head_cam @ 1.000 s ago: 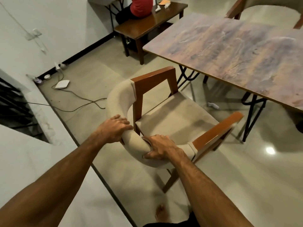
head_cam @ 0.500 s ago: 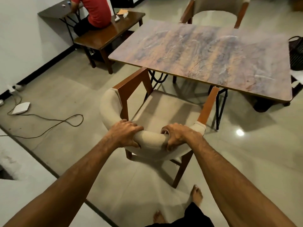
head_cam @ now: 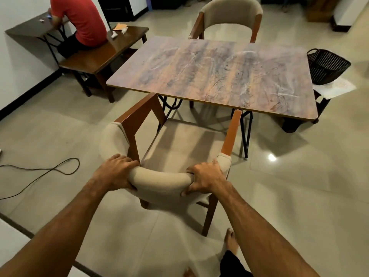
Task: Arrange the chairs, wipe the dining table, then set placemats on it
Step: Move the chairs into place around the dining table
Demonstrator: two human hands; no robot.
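**Both hands clamped on the near chair at the counter's edge**

Seen from the head camera, the left hand (head_cam: 116, 171) and the right hand (head_cam: 205, 177) each close around the padded beige backrest of the near chair (head_cam: 179, 144); the left grip wraps the curve near the left wooden arm, the right grip near the right wooden arm, fingers curled over the top of the cushion and thumbs underneath. Both forearms reach forward from the bottom of the frame. The chair faces the counter (head_cam: 219, 74), its two wooden arm fronts just at the near edge of the counter top, its seat mostly outside the edge. The counter top is bare, with a mottled purple and orange surface on black metal legs. A second chair (head_cam: 229, 17) with the same beige back stands at the far side, tucked close to the counter. A dark basket (head_cam: 327, 65) sits on a small stand just beside the right end. To the left, a person in a red shirt (head_cam: 79, 21) sits on a wooden bench (head_cam: 103, 54) facing the wall. A black cable (head_cam: 46, 172) loops across the tiled floor at left. A bare foot (head_cam: 231, 242) shows below the chair's rear leg.
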